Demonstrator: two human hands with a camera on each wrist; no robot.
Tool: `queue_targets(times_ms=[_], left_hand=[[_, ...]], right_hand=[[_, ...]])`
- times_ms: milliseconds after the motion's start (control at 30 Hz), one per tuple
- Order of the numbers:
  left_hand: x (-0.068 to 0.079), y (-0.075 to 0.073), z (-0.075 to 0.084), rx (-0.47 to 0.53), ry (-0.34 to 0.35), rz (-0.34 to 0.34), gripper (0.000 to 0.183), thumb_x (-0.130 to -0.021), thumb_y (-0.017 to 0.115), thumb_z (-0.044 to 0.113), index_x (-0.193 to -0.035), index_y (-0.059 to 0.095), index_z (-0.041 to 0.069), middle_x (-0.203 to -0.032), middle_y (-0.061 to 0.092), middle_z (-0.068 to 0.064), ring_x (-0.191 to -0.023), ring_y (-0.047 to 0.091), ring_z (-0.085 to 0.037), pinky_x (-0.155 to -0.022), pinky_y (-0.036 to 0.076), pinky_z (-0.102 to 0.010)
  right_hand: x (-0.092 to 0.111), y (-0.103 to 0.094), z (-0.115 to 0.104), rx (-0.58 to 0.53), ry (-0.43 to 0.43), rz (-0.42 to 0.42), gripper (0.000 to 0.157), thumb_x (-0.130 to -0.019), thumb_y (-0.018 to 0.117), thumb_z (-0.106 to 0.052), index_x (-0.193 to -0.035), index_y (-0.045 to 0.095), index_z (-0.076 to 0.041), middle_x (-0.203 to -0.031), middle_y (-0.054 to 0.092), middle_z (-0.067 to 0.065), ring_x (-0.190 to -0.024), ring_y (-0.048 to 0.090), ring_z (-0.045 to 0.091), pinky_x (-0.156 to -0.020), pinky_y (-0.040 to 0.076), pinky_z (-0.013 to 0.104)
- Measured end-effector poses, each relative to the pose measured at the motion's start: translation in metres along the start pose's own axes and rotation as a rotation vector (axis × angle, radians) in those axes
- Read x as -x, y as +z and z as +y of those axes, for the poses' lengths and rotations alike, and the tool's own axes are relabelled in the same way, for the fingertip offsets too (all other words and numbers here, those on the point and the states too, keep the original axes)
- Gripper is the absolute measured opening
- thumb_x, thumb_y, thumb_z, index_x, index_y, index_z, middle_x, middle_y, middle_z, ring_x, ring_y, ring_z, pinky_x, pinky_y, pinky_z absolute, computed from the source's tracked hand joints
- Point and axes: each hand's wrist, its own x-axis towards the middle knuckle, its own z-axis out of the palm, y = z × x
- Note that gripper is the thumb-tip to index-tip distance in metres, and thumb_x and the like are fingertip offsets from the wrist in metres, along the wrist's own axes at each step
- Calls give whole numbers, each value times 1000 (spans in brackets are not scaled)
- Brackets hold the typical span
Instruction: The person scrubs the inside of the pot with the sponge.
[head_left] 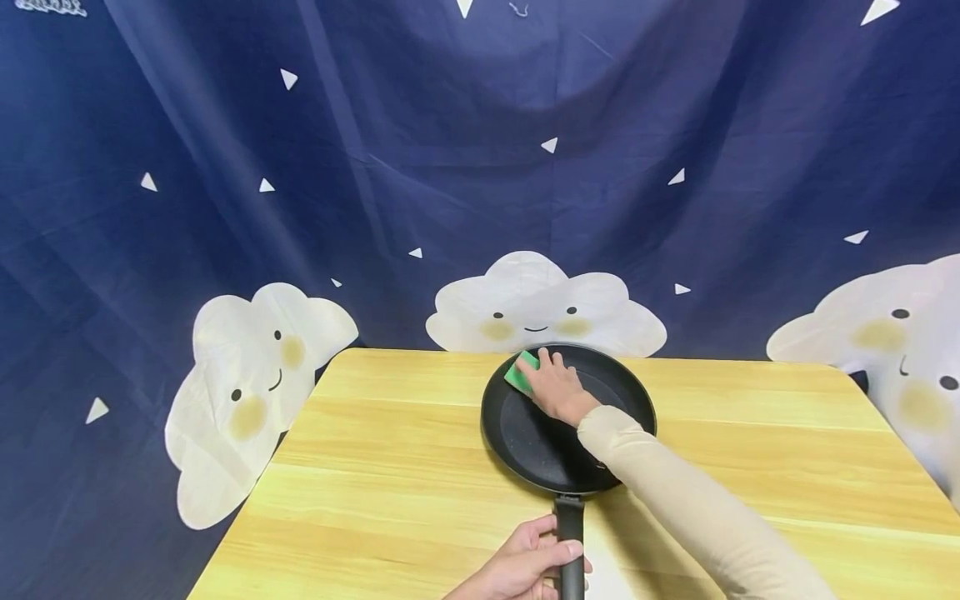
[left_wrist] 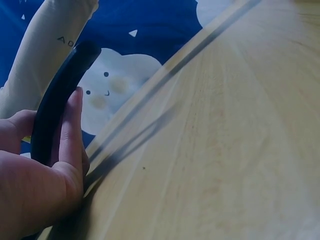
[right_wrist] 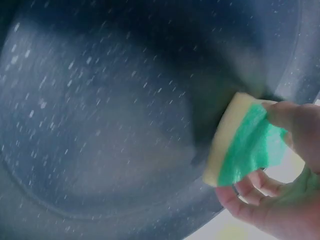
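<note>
Frying pan (head_left: 536, 454): black and round, inside facing up, above the far part of the counter (head_left: 375, 483); its handle (head_left: 572, 525) pointed toward the bottom of the head view. Pale specks were scattered over the dark inner surface in the right wrist view.
Sponge (right_wrist: 250, 145): green and cream in two layers, it was at the pan's far left (as the head view had it), close to the rim, with the cream layer turned toward the pan.
Right hand (head_left: 558, 390): reached over the pan and pinched the sponge, the thumb at one edge and the fingers (right_wrist: 235, 205) at the opposite one.
Left hand (head_left: 528, 562): gripped the handle, thumb laid across the top, the other fingers curled beneath, with tips showing on the far side.
Handle height: raised clear of the wood in the left wrist view; whether the pan's base touched the counter could not be told.
Sleeve (head_left: 690, 500): cream, on the right arm, passing over the pan's right side.
Backdrop (head_left: 450, 125): dark blue cloth behind the counter, printed with white triangles and smiling clouds (head_left: 528, 287).
</note>
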Motion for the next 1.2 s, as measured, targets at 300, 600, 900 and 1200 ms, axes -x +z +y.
queue_targets(times_ms=[300, 600, 900, 1200], left_hand=[[1, 2, -4, -37, 9, 25, 21, -100, 64, 14, -116, 57, 4, -93, 72, -6, -77, 70, -11, -61, 60, -23], [2, 1, -6, -35, 11, 37, 23, -100, 65, 17, -117, 58, 4, -94, 73, -5, -76, 70, -10, -60, 59, -22], [3, -1, -5, 11, 5, 13, 36, -101, 64, 14, -129, 53, -5, -96, 73, -5, -78, 71, -11, -61, 60, -22], [1, 2, -2, 50, 7, -12, 26, -101, 63, 11, -123, 55, 0, -97, 72, -7, -78, 71, -12, -59, 59, -21]], right_hand=[[10, 2, 22, 212, -32, 43, 52, -90, 77, -9, -133, 50, -21, -135, 43, 27, -115, 46, 44, -84, 53, 61], [19, -4, 33, 302, -25, 44, 61, -84, 83, -4, -134, 53, -20, -137, 43, 28, -120, 46, 46, -87, 51, 62], [26, -11, 45, 334, -14, 30, 55, -84, 82, -4, -130, 54, -20, -132, 45, 28, -115, 46, 45, -84, 52, 60], [38, -11, 61, 280, -2, 94, 48, -90, 74, -2, -130, 58, -21, -129, 48, 29, -112, 49, 46, -81, 53, 62]])
